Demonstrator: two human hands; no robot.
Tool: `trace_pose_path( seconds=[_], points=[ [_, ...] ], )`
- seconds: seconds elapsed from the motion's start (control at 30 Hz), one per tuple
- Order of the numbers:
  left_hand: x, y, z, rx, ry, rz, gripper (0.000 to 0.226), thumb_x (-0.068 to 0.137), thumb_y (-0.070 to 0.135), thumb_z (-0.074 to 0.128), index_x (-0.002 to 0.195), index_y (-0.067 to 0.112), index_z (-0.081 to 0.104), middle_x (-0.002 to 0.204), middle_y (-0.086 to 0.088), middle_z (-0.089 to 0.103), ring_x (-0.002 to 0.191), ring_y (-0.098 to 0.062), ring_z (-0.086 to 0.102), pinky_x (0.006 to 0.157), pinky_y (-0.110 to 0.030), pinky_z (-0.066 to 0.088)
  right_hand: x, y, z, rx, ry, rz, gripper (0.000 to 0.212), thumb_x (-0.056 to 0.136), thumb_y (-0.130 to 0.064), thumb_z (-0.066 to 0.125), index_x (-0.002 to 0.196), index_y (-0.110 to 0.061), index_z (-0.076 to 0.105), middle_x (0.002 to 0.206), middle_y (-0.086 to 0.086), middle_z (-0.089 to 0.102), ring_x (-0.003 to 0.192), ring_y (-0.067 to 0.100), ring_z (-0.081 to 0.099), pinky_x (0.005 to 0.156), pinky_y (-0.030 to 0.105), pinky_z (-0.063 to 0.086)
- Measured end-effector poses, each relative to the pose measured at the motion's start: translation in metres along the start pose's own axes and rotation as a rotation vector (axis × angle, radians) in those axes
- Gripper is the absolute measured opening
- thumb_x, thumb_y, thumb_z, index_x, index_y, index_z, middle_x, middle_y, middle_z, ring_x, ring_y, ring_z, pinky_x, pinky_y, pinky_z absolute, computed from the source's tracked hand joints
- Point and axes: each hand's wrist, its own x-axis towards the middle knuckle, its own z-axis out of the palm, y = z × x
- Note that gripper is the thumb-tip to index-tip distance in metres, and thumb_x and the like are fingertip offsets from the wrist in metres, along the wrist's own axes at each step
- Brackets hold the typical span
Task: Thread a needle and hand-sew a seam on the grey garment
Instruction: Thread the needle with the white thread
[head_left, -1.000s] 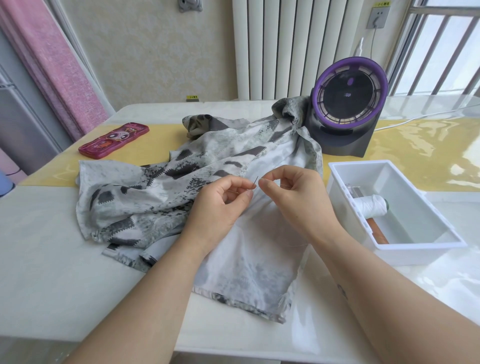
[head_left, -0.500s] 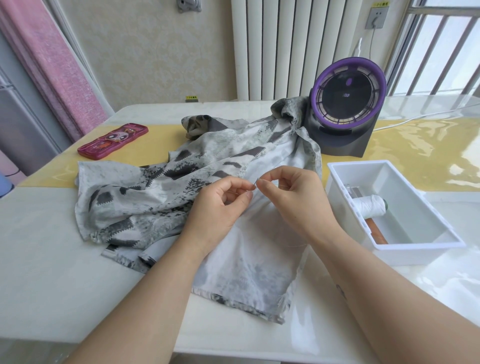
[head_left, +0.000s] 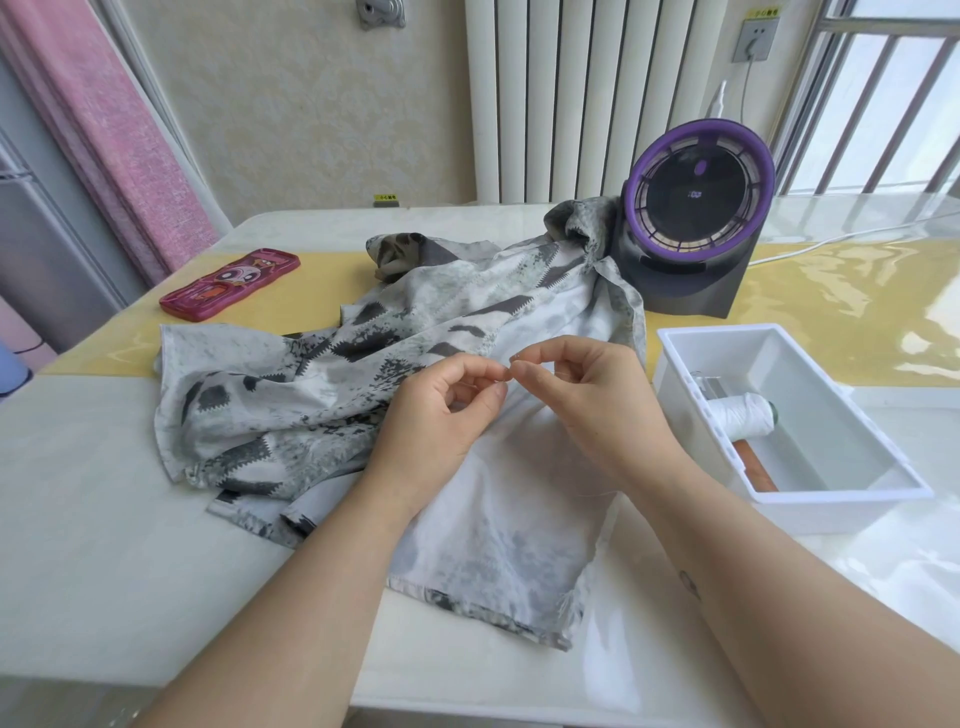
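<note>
Holds left hand (head_left: 447, 415) and right hand (head_left: 592, 400) just over the grey garment (head_left: 311, 410), fingers curled, thumb and forefinger tips of each pinched, the two pinches meeting. Cannot tell what either pinch holds: too fine. Has the garment crumpled on the bench (head_left: 78, 499), between pink phone case (head_left: 228, 283) and white tray (head_left: 685, 415) with thread spool (head_left: 743, 421).

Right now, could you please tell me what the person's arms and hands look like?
The left forearm and right forearm are bare, with no sleeves in view. The left hand and right hand show no rings, watch or bracelet. A small dark mark sits on the right forearm.
</note>
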Motion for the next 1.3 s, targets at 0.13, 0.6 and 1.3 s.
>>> trace_pose_path(
  seconds=[0.13, 0.6, 1.3],
  points=[
    [0.0002, -0.0006, 0.0002, 0.025, 0.016, 0.032, 0.023, 0.087, 0.008, 0.065, 0.084, 0.030, 0.068, 0.072, 0.013, 0.067, 0.074, -0.011, 0.061, 0.079, -0.035, 0.056, -0.0001, -0.0002, -0.0011, 0.050, -0.021, 0.010, 0.005, 0.085, -0.019, 0.069, 0.080, -0.020, 0.068, 0.037, -0.013, 0.025, 0.037, 0.005, 0.024, 0.040, 0.013, 0.019],
    [0.0008, -0.0023, 0.0009, 0.277, 0.091, 0.286, 0.015, 0.085, 0.007, 0.065, 0.089, 0.020, 0.071, 0.086, 0.007, 0.063, 0.073, -0.006, 0.060, 0.067, -0.012, 0.045, -0.0018, -0.0035, -0.0004, 0.140, -0.027, 0.034, 0.018, 0.086, -0.021, 0.067, 0.069, -0.020, 0.064, 0.048, -0.007, 0.029, 0.039, 0.003, 0.023, 0.039, 0.013, 0.021],
    [0.0020, -0.0025, -0.0031, 0.559, 0.102, 0.476, 0.021, 0.088, 0.025, 0.052, 0.092, 0.016, 0.071, 0.086, 0.002, 0.058, 0.079, -0.010, 0.057, 0.072, -0.023, 0.045, 0.0042, 0.0015, -0.0020, 0.370, 0.029, 0.187, 0.016, 0.088, -0.022, 0.065, 0.071, -0.021, 0.063, 0.058, -0.014, 0.052, 0.057, -0.002, 0.049, 0.065, 0.019, 0.040]
  ],
)
